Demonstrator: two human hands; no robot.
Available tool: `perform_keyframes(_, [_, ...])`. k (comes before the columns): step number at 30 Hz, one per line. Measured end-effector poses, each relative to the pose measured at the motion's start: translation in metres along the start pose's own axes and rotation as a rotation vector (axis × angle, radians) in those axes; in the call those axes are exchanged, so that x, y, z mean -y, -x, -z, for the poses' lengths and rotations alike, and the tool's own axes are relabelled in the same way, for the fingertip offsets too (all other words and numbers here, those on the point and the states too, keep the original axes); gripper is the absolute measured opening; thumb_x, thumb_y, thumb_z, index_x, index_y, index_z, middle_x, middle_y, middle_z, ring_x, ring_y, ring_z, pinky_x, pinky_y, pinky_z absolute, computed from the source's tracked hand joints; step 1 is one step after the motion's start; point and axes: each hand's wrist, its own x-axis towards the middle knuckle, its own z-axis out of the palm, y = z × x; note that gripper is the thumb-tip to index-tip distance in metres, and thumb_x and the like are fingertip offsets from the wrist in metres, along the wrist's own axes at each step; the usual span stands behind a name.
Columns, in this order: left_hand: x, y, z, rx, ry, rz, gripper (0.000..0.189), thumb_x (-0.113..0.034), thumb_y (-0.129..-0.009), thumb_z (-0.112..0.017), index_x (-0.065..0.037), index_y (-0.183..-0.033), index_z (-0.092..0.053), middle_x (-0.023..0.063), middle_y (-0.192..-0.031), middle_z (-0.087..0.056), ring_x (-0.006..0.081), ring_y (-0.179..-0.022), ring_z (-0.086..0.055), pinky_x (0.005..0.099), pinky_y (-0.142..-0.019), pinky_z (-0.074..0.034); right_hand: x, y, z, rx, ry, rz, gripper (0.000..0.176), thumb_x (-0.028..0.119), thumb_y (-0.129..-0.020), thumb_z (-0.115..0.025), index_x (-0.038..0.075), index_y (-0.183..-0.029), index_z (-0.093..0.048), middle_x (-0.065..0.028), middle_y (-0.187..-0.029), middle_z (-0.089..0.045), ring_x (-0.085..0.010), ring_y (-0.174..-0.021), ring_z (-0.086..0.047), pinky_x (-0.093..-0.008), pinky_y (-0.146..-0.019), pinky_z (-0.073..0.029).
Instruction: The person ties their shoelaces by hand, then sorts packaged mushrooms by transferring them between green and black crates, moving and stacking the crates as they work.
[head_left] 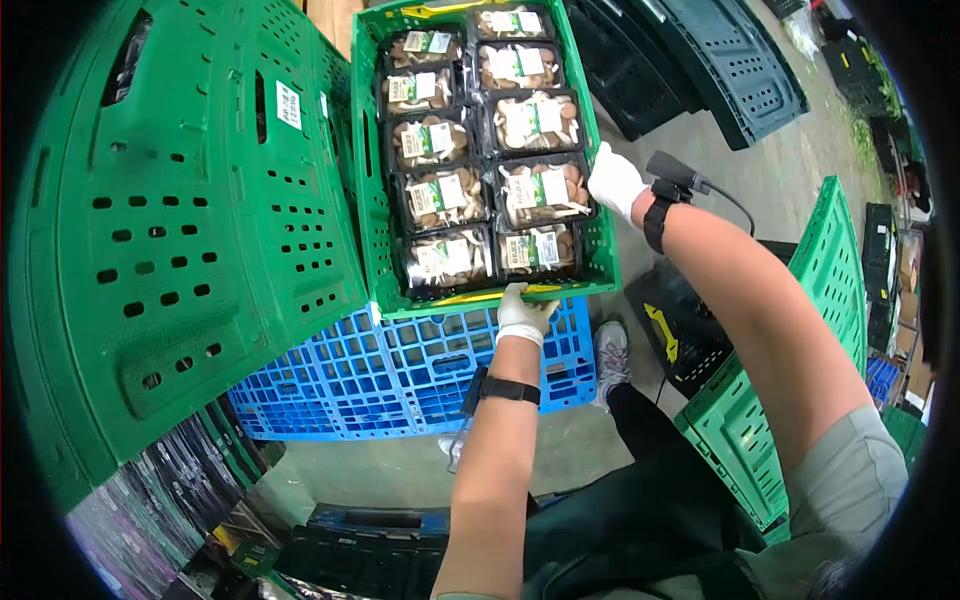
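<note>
A green crate (380,215) holds two columns of black trays packed with mushrooms (540,190), each wrapped in clear film with a white and green label. My left hand (525,312), in a white glove, has its fingers wrapped over the near end wall of the crate, by a yellow strip. At the crate's right side wall is my right hand (616,182), also gloved, its fingers closed on the rim. Both wrists wear black straps with small devices.
Large green crates (170,220) are stacked at the left. Below lies a blue pallet (440,365). Black crates (700,60) stand at the upper right, another green crate (750,430) at the right. A shoe (612,350) shows beside the pallet.
</note>
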Motion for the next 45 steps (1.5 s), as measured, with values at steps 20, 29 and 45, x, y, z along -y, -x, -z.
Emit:
perform_keyframes(20, [-0.025, -0.035, -0.054, 0.236, -0.093, -0.091, 0.025, -0.006, -0.088, -0.045, 0.002, -0.112, -0.045, 0.0240, -0.121, -0.048, 0.0421, -0.114, -0.048, 0.0612, -0.097, -0.044, 0.013, -0.089, -0.002, -0.145, 0.097, 0.358, 0.026, 0.015, -0.084, -0.048, -0.007, -0.096, -0.049, -0.0268, -0.080, -0.065, -0.0402, -0.075, -0.065, -0.0457, -0.065, -0.052])
perform_keyframes(29, [-0.033, -0.050, -0.061, 0.213, -0.008, 0.004, 0.030, -0.005, -0.090, -0.039, 0.005, -0.118, -0.038, 0.0275, -0.125, -0.044, 0.0474, -0.115, -0.047, 0.0646, -0.093, -0.046, 0.014, -0.094, -0.003, -0.087, 0.075, 0.214, 0.030, 0.017, -0.086, -0.048, -0.007, -0.104, -0.049, -0.0303, -0.092, -0.063, -0.0429, -0.088, -0.063, -0.0474, -0.076, -0.050])
perform_keyframes(45, [-0.094, -0.022, -0.003, 0.153, -0.301, -0.252, 0.092, -0.029, -0.085, -0.063, -0.010, -0.149, 0.000, 0.0216, -0.152, -0.007, 0.0450, -0.138, -0.020, 0.0602, -0.108, -0.027, 0.070, 0.043, 0.071, -0.092, -0.123, 0.503, 0.019, 0.017, -0.084, -0.050, 0.008, -0.095, -0.063, -0.0196, -0.095, -0.064, -0.0353, -0.085, -0.065, -0.0429, -0.071, -0.053])
